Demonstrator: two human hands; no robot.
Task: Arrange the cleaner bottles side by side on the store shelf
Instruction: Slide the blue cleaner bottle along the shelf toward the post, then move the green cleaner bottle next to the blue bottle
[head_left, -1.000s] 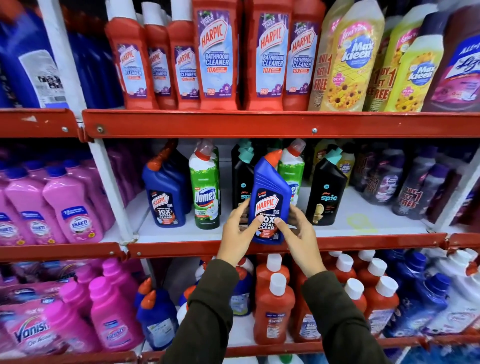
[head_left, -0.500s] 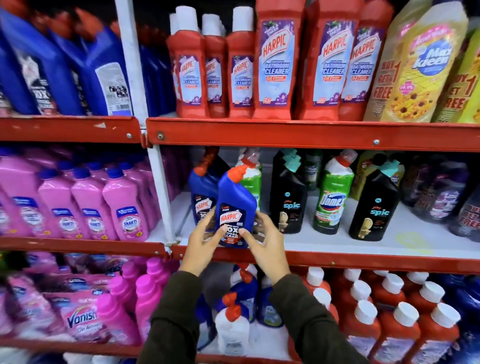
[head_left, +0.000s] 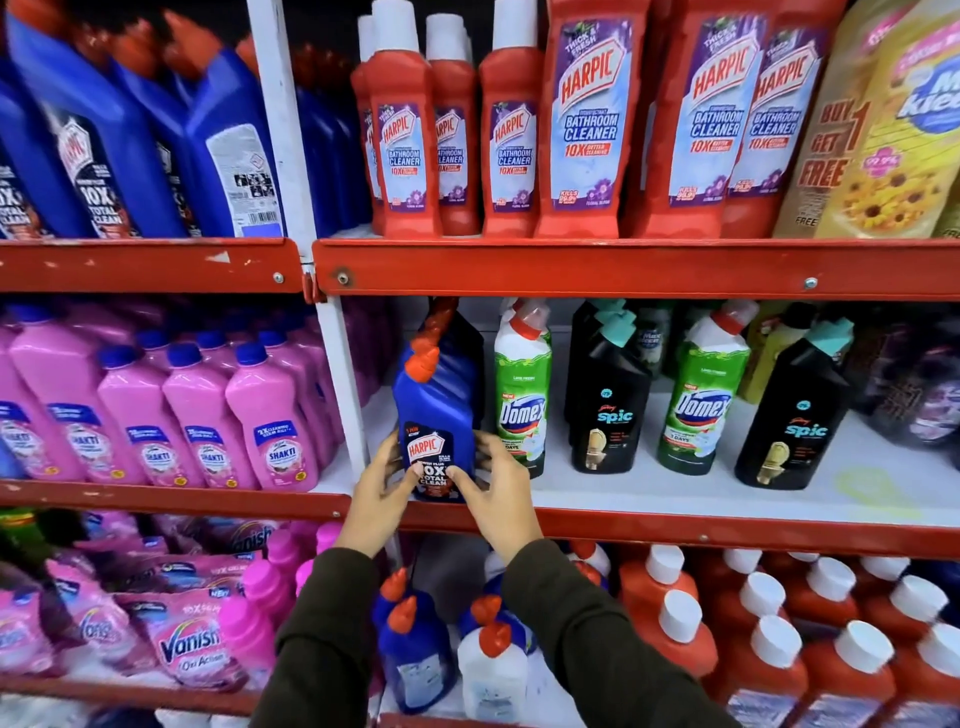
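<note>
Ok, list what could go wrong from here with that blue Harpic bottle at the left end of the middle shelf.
1. The blue Harpic bottle sits near the shelf's red front lip; if the left hand and right hand let go early, it may tip forward.
2. The Domex bottle stands close on its right, so a sideways nudge could knock it over.
3. Another blue bottle stands right behind, so pushing back could shove it.

Location: retail shop, cleaning-products aisle. Indicators: red metal shelves (head_left: 623, 267) on white uprights (head_left: 283, 130), stocked in rows with many identical branded cleaner bottles (head_left: 587, 119); pouches (head_left: 852, 140) printed "Buy 1 Get 1 Free".
</note>
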